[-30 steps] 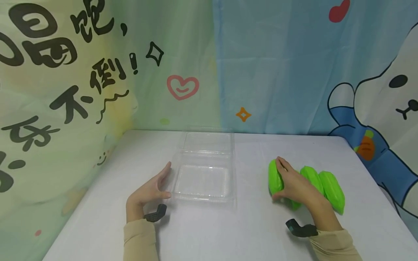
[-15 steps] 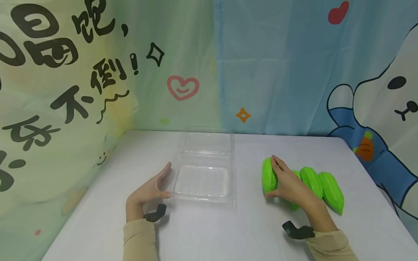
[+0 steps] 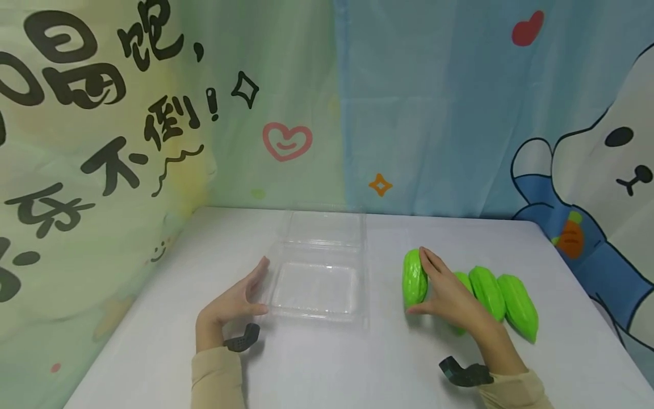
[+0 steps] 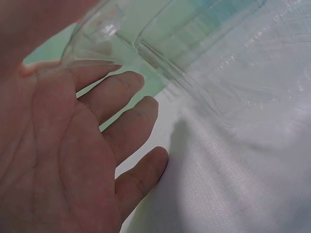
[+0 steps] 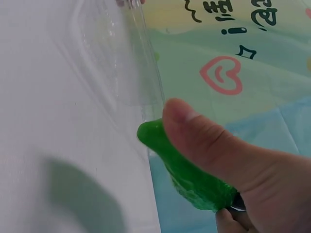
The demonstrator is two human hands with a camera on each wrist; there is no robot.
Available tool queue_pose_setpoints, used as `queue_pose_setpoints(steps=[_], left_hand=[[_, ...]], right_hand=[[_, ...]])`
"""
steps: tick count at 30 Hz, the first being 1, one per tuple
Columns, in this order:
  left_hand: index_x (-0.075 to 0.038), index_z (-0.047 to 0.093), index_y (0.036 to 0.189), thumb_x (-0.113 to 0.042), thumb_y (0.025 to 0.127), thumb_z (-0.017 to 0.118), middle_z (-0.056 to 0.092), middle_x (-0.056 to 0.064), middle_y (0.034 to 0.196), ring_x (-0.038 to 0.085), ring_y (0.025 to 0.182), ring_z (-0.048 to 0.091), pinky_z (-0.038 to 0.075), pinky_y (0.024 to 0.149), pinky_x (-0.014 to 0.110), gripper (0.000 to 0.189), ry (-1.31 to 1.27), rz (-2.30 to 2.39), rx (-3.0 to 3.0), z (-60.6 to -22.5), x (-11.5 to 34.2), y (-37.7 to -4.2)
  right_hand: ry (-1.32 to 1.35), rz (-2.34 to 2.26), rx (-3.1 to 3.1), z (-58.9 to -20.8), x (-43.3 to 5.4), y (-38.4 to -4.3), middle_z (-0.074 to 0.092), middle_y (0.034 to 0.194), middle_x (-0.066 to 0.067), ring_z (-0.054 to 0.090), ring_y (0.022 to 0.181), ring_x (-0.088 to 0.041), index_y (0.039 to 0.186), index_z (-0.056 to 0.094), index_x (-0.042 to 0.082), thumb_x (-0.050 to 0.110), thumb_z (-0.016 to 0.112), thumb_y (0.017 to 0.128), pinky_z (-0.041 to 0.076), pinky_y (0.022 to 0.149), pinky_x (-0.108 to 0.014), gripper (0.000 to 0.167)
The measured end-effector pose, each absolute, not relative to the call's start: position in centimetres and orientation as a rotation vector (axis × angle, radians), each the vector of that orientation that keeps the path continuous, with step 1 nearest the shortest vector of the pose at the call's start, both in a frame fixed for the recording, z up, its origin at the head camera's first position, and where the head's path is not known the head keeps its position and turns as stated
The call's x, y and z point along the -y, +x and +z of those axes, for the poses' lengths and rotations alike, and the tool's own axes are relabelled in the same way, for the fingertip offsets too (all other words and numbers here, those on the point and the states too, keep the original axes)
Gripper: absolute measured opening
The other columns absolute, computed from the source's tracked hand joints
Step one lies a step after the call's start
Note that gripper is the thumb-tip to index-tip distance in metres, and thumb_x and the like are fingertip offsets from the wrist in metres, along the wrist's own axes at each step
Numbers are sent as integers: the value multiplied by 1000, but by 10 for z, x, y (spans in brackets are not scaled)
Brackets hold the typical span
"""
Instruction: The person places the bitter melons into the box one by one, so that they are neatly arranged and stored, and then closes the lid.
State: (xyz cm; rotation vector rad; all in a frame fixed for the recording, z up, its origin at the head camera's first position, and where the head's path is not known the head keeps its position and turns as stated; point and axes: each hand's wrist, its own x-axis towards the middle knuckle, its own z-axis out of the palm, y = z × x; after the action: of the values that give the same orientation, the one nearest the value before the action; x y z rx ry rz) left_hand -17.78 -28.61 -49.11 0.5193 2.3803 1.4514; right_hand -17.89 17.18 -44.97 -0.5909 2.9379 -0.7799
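Observation:
My right hand (image 3: 452, 295) holds a bright green, ridged, oblong fruit-shaped piece (image 3: 414, 278) between thumb and fingers. In the right wrist view, the thumb lies along the shiny green piece (image 5: 194, 179), whose tapered end sticks out past it. A shadow below suggests it is lifted off the table. My left hand (image 3: 232, 304) stands at the left side of a clear plastic clamshell box (image 3: 314, 289), its fingers spread and extended. The left wrist view has the loose fingers (image 4: 129, 131) beside the box's transparent wall (image 4: 194, 87); whether they touch it is unclear.
Three more green pieces (image 3: 487, 292) lie side by side on the white table (image 3: 332, 363), right of the right hand, one partly hidden by it. The box's lid (image 3: 324, 228) lies folded back toward the printed curtain (image 3: 439, 113).
My right hand has moved left with the green piece, away from the other three. The left hand and the box have stayed in place. The head view has tilted up slightly.

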Motion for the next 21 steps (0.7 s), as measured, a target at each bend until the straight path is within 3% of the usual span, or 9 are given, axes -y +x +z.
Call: queue_pose_setpoints(steps=[5, 12, 15, 17, 21], left_hand=[[-14, 2, 154, -20, 74, 80, 1, 7, 161, 27, 148, 6, 11, 117, 27, 112, 490, 1425, -2416, -490, 285, -177], [-13, 3, 154, -21, 74, 81, 2, 6, 161, 25, 148, 6, 11, 115, 14, 112, 477, 1424, -2410, -490, 286, -176], [-15, 3, 154, -22, 74, 81, 1, 4, 162, 25, 149, 6, 9, 118, 34, 112, 468, 1416, -2417, -490, 286, -176], [-15, 3, 154, -22, 74, 81, 2, 5, 162, 25, 149, 6, 8, 118, 39, 112, 467, 1409, -2425, -490, 286, -176], [-15, 3, 154, -22, 75, 80, 2, 5, 161, 25, 149, 6, 10, 118, 27, 111, 466, 1421, -2412, -490, 286, -176]], right_hand=[[-616, -837, -2946, -450, -166, -179, 15, 155, -27, 25, 138, -46, 149, 11, -7, 34, 89, 60, 38, 104, -59, 125], [-648, -914, -2924, -452, -151, -178, 15, 157, -22, 23, 141, -43, 150, 13, -5, 34, 89, 59, 35, 108, -57, 124], [-665, -962, -2903, -450, -142, -179, 16, 157, -21, 23, 142, -41, 150, 14, -4, 36, 89, 59, 34, 109, -57, 124], [-672, -994, -2883, -450, -135, -179, 16, 157, -19, 22, 142, -40, 150, 14, -3, 37, 89, 59, 34, 109, -57, 124], [-671, -1060, -2843, -450, -120, -180, 15, 158, -17, 21, 144, -38, 150, 14, -2, 36, 89, 59, 33, 111, -55, 123]])
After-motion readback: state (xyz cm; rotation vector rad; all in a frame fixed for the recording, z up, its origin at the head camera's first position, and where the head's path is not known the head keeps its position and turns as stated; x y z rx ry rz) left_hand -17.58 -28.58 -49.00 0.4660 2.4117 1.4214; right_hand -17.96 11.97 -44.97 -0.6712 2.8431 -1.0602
